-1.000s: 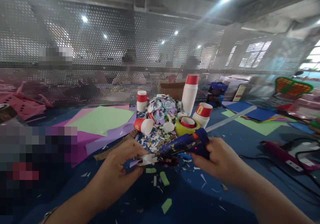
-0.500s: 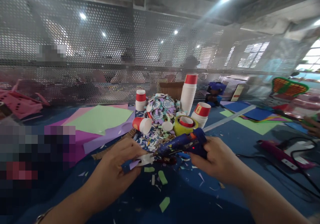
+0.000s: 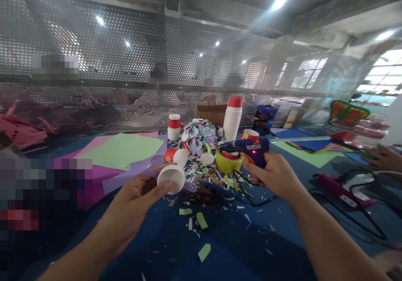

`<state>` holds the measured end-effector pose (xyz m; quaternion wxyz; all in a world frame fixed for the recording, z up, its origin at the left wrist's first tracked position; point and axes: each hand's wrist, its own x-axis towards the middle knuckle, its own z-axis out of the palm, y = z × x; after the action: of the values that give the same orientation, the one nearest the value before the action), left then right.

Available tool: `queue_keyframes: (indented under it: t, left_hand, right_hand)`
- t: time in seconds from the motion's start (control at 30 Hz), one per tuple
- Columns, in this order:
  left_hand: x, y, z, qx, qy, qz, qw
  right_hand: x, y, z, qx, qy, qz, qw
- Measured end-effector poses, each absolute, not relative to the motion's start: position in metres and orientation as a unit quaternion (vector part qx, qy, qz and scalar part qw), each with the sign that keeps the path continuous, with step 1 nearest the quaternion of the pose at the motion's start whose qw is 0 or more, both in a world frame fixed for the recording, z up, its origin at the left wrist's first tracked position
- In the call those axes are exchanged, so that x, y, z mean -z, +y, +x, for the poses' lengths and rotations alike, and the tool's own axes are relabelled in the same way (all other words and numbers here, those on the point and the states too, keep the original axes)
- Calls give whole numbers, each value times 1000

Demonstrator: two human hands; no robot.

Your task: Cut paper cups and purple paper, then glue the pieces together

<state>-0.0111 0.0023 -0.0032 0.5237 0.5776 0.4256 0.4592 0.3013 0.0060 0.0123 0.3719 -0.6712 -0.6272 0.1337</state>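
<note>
One white cup (image 3: 172, 176) sits pinched at the tips of the left grip (image 3: 135, 195), the right grip (image 3: 279, 174) clasping a glue gun (image 3: 256, 149).

Glue gun (image 3: 260, 150) blue; held cup (image 3: 170, 177) white; tape roll (image 3: 222, 164) yellow; tabletop (image 3: 251, 251) dark blue.

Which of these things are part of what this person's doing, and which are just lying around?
Seemingly part of the job:
white cup piece, in the left hand
blue glue gun, in the right hand
tall paper-cup stack, probably

Seemingly just lying about:
green paper scraps
yellow tape roll
</note>
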Motion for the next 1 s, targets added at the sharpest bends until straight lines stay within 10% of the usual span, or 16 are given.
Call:
queue_keyframes:
  t: [0.67,1.0]
  left_hand:
    - [9,5,-15,-452,449,561,528]
    - [-5,2,-6,-457,393,545,582]
  right_hand:
    - [4,30,331,-138,-566,-684,439]
    - [-4,-1,280,75,-665,-560,488]
